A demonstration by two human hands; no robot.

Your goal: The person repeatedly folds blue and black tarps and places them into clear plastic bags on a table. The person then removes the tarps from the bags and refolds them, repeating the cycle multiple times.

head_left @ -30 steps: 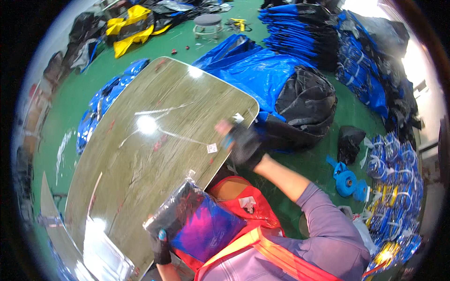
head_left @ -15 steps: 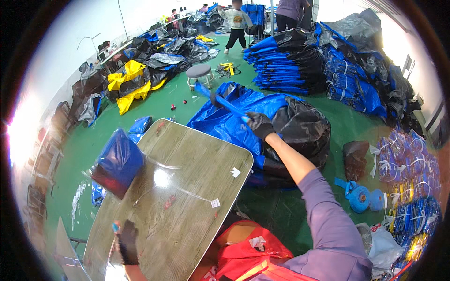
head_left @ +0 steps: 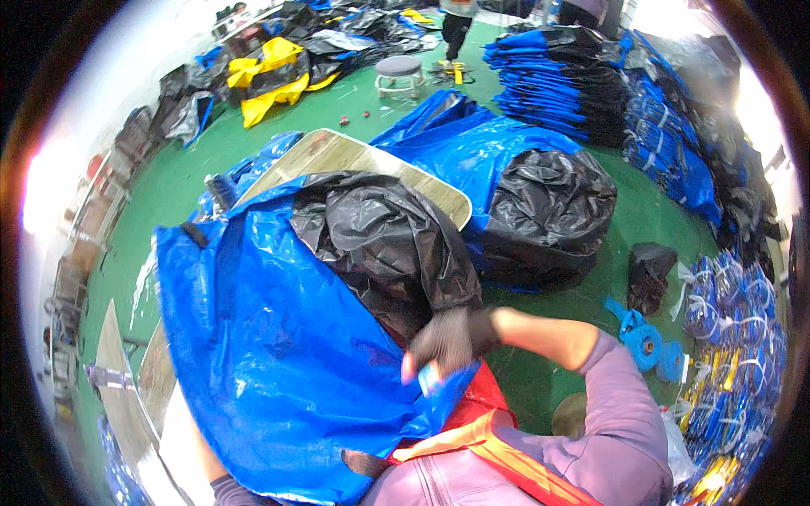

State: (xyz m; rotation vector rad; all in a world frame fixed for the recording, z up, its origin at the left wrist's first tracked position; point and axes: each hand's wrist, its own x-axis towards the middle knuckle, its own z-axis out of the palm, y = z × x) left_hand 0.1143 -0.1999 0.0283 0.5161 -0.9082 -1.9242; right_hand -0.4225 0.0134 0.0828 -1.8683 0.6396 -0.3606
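A large, glossy blue and black plastic sheet [head_left: 270, 337] lies loosely draped over the wood-grain desk [head_left: 299, 160] with rounded corners, its blue part reaching down to the person's lap. The right hand [head_left: 451, 341], in a dark knit glove, is at the sheet's near right edge, its bent fingers too blurred to tell whether they grasp it. The bare left forearm [head_left: 202, 447] runs under the blue part, which hides the left hand, so its fingers' state cannot be told.
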